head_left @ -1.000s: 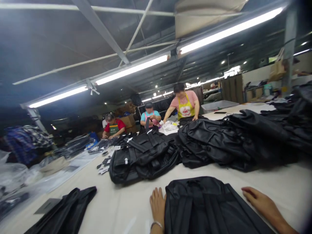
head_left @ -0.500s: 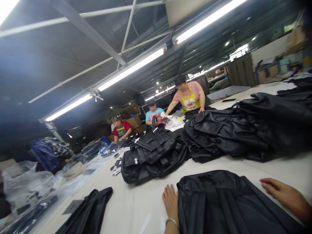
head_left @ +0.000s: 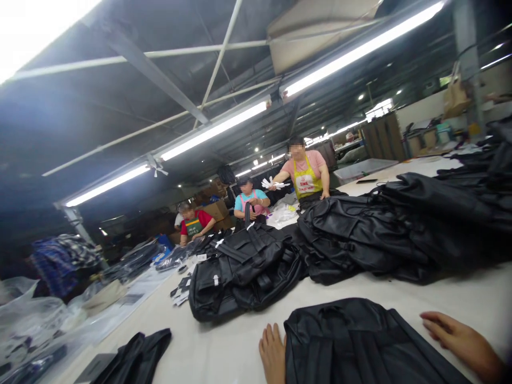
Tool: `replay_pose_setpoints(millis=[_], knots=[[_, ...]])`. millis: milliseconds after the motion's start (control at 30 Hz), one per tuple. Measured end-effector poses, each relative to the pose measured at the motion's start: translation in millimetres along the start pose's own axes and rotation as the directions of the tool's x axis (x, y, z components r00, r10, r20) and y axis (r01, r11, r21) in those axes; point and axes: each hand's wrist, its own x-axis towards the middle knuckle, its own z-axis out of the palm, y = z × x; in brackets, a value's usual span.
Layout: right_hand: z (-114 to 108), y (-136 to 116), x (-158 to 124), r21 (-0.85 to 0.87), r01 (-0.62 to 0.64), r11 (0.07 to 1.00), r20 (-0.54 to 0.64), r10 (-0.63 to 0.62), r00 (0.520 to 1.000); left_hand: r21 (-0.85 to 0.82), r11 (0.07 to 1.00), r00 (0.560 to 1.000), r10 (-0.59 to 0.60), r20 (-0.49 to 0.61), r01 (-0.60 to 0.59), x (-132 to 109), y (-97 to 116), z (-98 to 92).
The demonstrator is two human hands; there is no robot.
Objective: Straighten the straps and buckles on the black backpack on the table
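A black backpack (head_left: 352,333) lies flat in front of me with its shoulder straps facing up. Along its left edge rests my left hand (head_left: 272,352), fingers stretched out and close against the bag's side. My right hand (head_left: 460,341) is at the right, a little apart from the bag, its fingers extended and holding nothing. Part of the backpack's lower end falls outside the picture. Beyond it on the table sits another black backpack (head_left: 244,274) with small white tags.
More black bags (head_left: 360,234) are heaped to the right on the pale table (head_left: 216,341). Folded black material (head_left: 138,354) lies front left, near clear plastic bags (head_left: 36,325). Across the table, a co-worker in a yellow apron (head_left: 308,178) holds white strips (head_left: 274,184); two others work beside them.
My view has tilted up, so the table things sit lower in the picture. The yellow-aproned co-worker's hand has lifted with white strips. My hands keep about the same places beside the backpack.
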Motion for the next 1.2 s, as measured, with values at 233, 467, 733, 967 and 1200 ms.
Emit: replay_pose_setpoints(millis=[233,467,733,967,1200], knots=[[-8.8,-19.3,-6.3,0.442,-0.108,0.891,0.05,0.096,0.994,-0.004,0.996,0.994,-0.088,0.067,0.088,6.8,4.3,15.8],[-15.7,-78.2,-3.4,0.553,-0.182,0.813,0.08,0.165,0.983,0.103,0.995,0.994,-0.025,0.11,0.014,7.4,4.6,3.1],[26.7,-194.0,37.3,0.762,-0.361,0.537,0.313,0.183,0.932,0.116,0.987,0.987,0.096,0.127,-0.111,5.2,-1.8,-16.5],[56.9,-219.4,89.3,0.809,-0.318,0.494,0.265,0.176,0.948,0.112,0.984,0.986,0.125,0.113,-0.138,6.1,-0.2,-15.1],[70.7,-240.0,124.7,0.682,-0.221,0.697,0.159,0.153,0.975,0.051,0.991,0.986,0.116,0.117,-0.123,7.4,0.2,-12.0]])
